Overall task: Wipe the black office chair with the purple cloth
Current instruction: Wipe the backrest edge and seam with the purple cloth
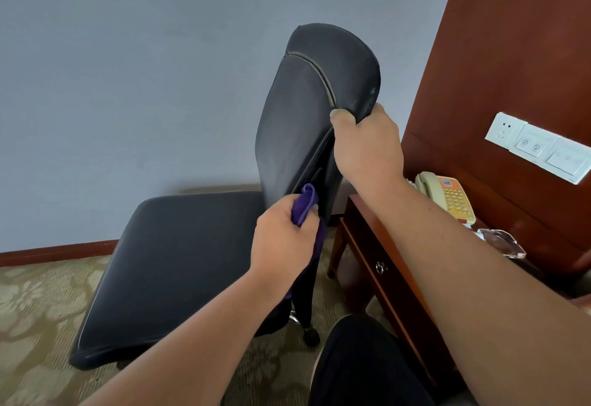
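Room: grey-blue wall (128, 54) behind the black office chair (179, 265), patterned carpet (32, 309) under it, red-brown wood panel (511, 54) to its right.
Chair: seat faces left of the person, with the backrest (294, 124) upright at the seat's right end.
Right hand (364, 146): grips the backrest's near edge high up, thumb on the front face and fingers curled round behind.
Left hand (284, 239): lower on the same edge, fingers closed round the purple cloth (303, 204).
Cloth: bunched in the fist, its top fold touching the backrest's lower edge just above the seat, with a tail hanging down behind the chair.
Bench (367, 246): dark wood, just right of the chair.
Telephone (447, 198): cream, on the bench, right of the backrest.
Wall plates (537, 150): white, on the panel, well right of the chair.
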`<move>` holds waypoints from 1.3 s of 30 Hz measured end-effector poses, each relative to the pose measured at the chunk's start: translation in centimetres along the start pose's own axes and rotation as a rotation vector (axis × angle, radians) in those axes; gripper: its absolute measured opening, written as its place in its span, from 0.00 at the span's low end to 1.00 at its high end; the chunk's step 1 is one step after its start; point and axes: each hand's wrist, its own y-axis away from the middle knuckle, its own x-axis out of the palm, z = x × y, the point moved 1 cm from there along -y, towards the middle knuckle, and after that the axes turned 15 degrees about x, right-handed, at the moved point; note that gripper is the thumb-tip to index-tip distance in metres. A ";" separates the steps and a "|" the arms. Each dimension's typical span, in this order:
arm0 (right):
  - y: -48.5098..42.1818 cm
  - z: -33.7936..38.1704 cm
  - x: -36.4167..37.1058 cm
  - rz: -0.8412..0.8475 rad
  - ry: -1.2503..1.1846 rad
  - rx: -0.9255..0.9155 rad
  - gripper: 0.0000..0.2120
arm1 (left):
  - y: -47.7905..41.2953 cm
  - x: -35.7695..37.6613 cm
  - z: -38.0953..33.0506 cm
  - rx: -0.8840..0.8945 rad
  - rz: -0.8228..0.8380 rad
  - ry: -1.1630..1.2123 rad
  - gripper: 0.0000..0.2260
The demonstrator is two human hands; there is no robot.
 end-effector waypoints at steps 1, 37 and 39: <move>0.0 -0.1 0.0 0.000 -0.001 -0.001 0.15 | 0.3 0.1 0.6 0.026 0.034 -0.046 0.05; -0.2 -0.1 0.0 0.003 -0.005 0.013 0.15 | -2.2 -2.6 0.9 0.250 0.206 -0.445 0.08; -0.2 -0.1 0.1 0.001 -0.005 0.007 0.15 | -1.3 -2.6 2.2 0.213 0.241 -0.509 0.07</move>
